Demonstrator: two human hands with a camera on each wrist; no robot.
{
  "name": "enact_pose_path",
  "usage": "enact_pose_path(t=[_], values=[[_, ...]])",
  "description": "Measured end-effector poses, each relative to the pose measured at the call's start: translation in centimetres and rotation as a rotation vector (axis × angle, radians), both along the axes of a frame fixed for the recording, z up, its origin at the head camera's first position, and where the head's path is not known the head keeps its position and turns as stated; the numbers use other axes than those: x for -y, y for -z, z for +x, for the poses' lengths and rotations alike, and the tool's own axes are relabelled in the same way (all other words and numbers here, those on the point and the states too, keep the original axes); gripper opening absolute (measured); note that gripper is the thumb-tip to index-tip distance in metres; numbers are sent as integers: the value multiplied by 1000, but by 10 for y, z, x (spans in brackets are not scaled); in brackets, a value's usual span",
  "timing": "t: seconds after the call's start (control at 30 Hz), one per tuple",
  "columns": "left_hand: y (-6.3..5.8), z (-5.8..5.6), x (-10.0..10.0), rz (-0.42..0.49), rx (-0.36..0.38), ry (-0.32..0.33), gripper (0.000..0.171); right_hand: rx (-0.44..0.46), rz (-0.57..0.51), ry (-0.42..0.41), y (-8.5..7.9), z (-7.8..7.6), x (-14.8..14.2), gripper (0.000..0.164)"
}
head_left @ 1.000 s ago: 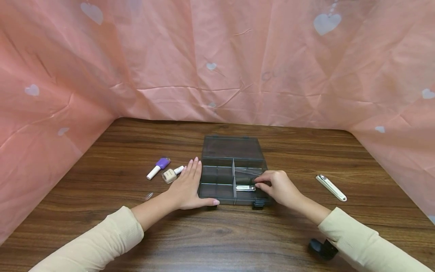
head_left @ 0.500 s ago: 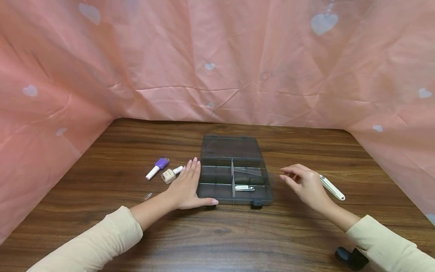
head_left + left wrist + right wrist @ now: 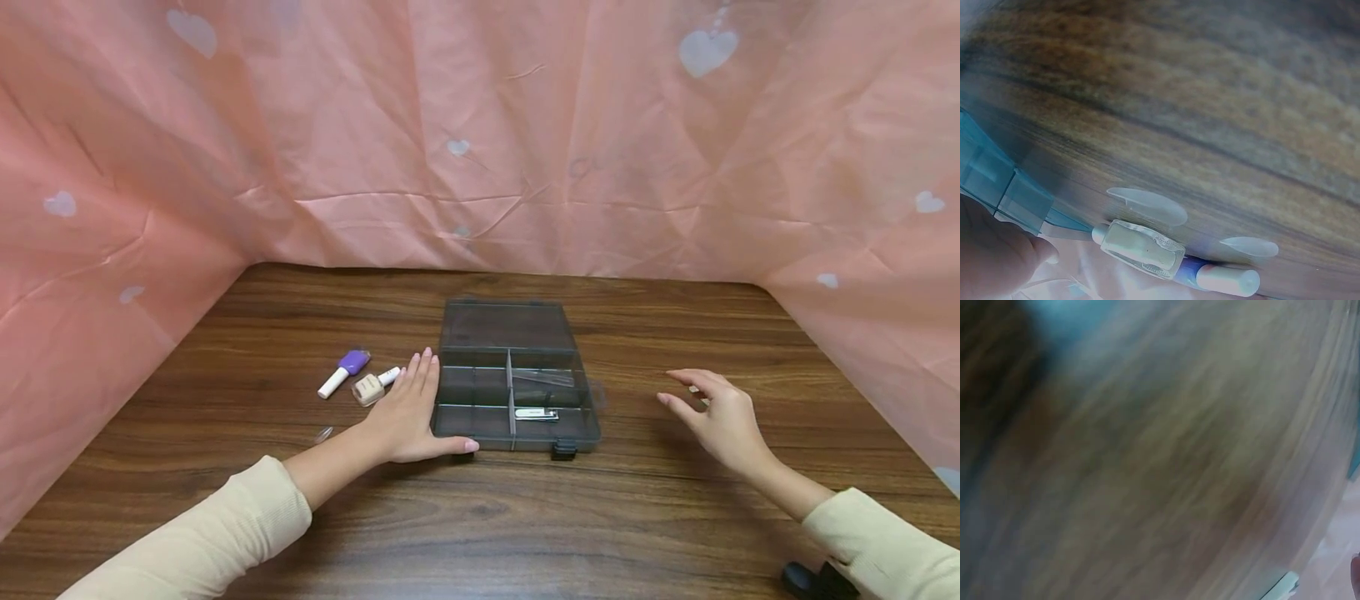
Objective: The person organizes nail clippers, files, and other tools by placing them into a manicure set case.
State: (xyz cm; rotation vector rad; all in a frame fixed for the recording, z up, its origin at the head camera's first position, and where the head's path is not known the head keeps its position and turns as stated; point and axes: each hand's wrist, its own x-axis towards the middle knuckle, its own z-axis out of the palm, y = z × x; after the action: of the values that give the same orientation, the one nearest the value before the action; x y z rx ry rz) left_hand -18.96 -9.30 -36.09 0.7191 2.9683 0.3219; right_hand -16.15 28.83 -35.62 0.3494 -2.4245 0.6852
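Note:
In the head view, a dark translucent divider box lies with its lid raised. My left hand rests along the box's left side, fingers straight, thumb at the front edge. A small nail clipper lies in the front right compartment, and thin clear strips lie behind it. My right hand is right of the box, thumb and fingers apart. It covers most of the larger nail clipper; a pale end of that nail clipper shows in the blurred right wrist view.
Left of the box lie a purple nail polish bottle and a beige nail polish bottle. Clear nail-shaped pieces lie near them on the wooden table. Pink curtain closes the back and sides.
My right hand has left the box's right compartments and moved right, over the larger nail clipper, with thumb and fingers spreading apart. The left hand has stayed at the box.

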Motion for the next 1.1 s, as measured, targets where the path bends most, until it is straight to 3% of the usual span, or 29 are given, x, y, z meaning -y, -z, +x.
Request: enact_pose_path(t=[0.33, 0.77, 1.1], values=[[-1, 0, 0, 14, -4, -3, 120, 92, 36, 112, 0, 1, -33, 34], [-2, 1, 1, 10, 2, 0, 120, 397, 78, 262, 13, 17, -72, 43], [-4, 2, 0, 9, 5, 0, 120, 442, 71, 332, 14, 15, -74, 37]])
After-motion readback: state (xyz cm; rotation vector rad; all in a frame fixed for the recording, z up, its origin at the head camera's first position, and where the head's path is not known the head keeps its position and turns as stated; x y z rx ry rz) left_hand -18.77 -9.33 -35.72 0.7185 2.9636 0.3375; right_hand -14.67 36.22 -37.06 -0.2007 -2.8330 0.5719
